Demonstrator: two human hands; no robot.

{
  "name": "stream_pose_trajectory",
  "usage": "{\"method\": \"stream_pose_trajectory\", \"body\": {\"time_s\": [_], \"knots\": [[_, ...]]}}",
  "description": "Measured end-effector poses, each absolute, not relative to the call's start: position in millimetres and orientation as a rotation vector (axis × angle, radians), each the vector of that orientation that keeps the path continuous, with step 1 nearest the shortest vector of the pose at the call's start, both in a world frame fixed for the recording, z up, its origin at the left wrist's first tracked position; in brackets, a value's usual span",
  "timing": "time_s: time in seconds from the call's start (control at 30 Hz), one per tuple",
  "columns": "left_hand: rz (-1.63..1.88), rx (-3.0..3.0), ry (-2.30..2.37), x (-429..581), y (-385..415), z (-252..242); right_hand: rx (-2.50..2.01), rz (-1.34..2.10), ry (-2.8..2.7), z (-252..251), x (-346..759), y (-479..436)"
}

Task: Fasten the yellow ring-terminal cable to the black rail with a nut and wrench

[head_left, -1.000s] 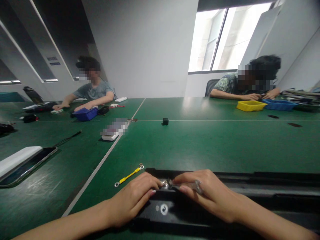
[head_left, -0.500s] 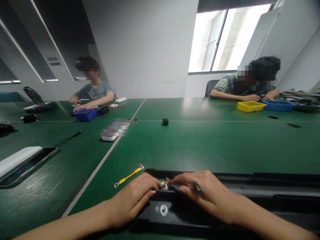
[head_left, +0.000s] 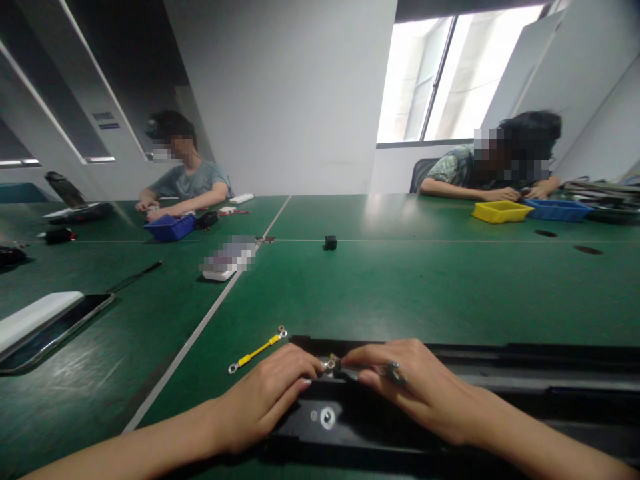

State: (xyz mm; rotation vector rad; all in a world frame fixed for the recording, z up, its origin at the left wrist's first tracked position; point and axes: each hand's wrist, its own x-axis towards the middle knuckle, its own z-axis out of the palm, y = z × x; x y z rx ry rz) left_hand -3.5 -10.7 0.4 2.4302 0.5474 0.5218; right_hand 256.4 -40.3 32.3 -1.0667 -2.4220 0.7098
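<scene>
A long black metal rail (head_left: 525,390) lies across the near edge of the green table (head_left: 400,287). My left hand (head_left: 265,397) rests on the rail's left end, fingers curled and pressed together beside a small metal nut (head_left: 330,364). My right hand (head_left: 415,383) has its fingers closed on a small silver wrench (head_left: 387,372) whose head meets that nut. A second bolt hole (head_left: 327,418) shows lower on the rail. A yellow wire with ring terminals (head_left: 257,351) lies on the table just left of the rail.
A phone and white box (head_left: 45,327) lie at the left. A white device (head_left: 220,273) and a small black cube (head_left: 330,242) sit mid-table. Two other people work at the far side, beside a blue bin (head_left: 170,228) and yellow (head_left: 503,211) and blue trays (head_left: 559,210).
My right hand has turned the wrench a little at the nut, so less of its shaft shows. The far-left person has drawn an arm back toward the blue bin.
</scene>
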Motion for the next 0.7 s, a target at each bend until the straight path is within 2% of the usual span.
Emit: {"method": "stream_pose_trajectory", "body": {"time_s": [0.7], "knots": [[0.532, 2.43, 0.554, -4.0, -10.3, 0.5, -1.065, 0.718, -2.44, 33.4, 256.0, -40.0]]}}
